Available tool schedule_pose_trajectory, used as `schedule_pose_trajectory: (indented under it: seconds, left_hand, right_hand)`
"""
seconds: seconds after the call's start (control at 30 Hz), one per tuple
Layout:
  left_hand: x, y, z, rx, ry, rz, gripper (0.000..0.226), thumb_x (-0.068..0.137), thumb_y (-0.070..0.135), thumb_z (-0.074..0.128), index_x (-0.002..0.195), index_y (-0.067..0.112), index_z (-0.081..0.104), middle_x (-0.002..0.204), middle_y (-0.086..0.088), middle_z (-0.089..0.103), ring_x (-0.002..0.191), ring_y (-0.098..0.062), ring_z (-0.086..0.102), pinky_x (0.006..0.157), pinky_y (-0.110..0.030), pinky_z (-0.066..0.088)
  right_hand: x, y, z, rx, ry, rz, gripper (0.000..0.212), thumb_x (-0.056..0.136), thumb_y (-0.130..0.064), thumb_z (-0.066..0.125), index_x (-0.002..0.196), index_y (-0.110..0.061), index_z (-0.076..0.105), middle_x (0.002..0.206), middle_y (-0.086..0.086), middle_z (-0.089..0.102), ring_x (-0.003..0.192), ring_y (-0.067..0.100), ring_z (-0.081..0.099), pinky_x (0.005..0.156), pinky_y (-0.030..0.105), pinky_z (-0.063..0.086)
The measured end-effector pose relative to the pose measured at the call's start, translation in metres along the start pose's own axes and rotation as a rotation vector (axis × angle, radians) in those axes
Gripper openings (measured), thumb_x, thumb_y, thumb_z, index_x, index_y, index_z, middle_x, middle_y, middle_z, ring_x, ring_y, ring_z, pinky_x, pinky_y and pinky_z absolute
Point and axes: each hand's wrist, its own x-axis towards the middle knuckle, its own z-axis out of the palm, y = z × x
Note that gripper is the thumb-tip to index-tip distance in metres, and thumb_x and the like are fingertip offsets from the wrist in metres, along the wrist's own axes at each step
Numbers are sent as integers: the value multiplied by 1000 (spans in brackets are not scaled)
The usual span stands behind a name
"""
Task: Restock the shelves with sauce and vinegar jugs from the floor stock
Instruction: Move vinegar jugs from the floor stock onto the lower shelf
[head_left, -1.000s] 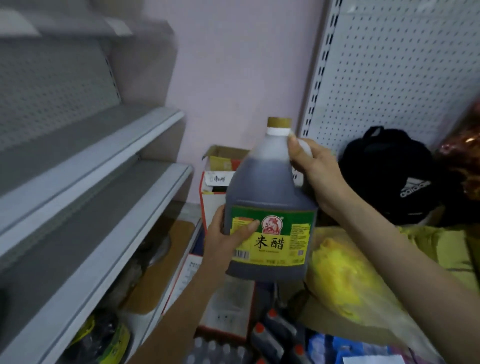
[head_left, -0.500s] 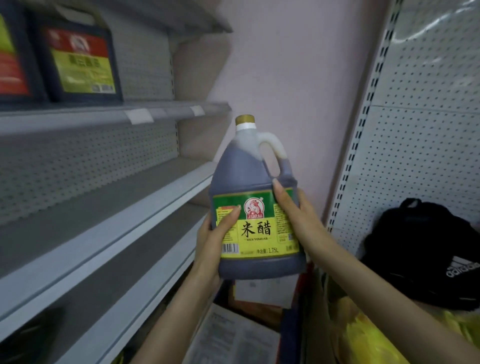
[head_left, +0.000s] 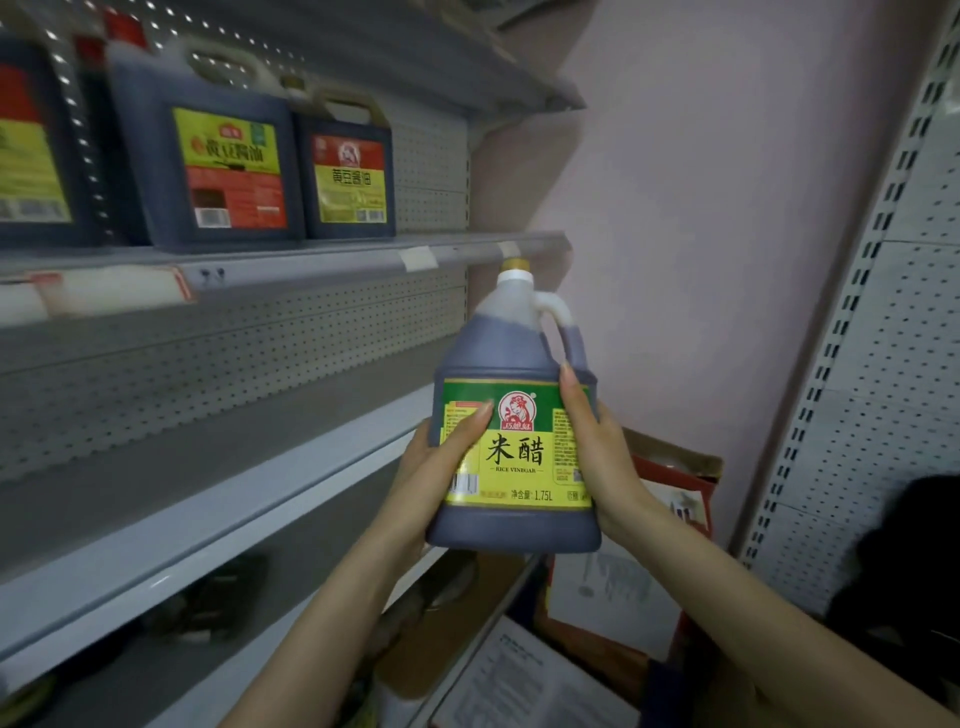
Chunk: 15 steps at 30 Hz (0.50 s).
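A dark rice vinegar jug (head_left: 514, 358) with a yellow-green label and a gold cap stands upright in the air, held from both sides. My left hand (head_left: 434, 462) grips its left side with the thumb across the label. My right hand (head_left: 597, 452) grips its right side below the handle. The jug hangs just right of the grey middle shelf (head_left: 249, 499), which is bare where it shows. Above, the upper shelf (head_left: 311, 260) carries several dark sauce jugs (head_left: 228, 161) with red and yellow labels.
A pink wall stands behind the jug. A white pegboard panel (head_left: 883, 312) rises on the right, with a black bag (head_left: 904, 561) below it. An open red cardboard box (head_left: 675, 499) and printed paper (head_left: 519, 686) lie low behind my arms.
My right hand left the jug's handle and now holds its right side. Both hands carried the jug upward toward the shelves, and my view rose to show the stocked upper shelf.
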Motion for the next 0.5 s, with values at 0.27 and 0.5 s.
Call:
schedule_pose_trajectory:
  seconds: [0.27,0.5]
  left_hand:
    - [-64,18,14,84,155,5,43,76,51,61,104,19,65,95,-9,74,88,-27,72,87,-43,55]
    - [-128,18,48,59,400,-56,48,83,54,58,108,14,67,88,-8,75,78,-22,73,59,-24,55]
  right_hand:
    - [-39,-8,1,63,-133,60,62,84,-58,52,117,-6,56,72,2,73,62,15,71,48,20,51]
    - [-87,-15,-16,35,-273,81,62,82,-61,55,114,-8,59,79,5,74,65,14,71,50,20,51]
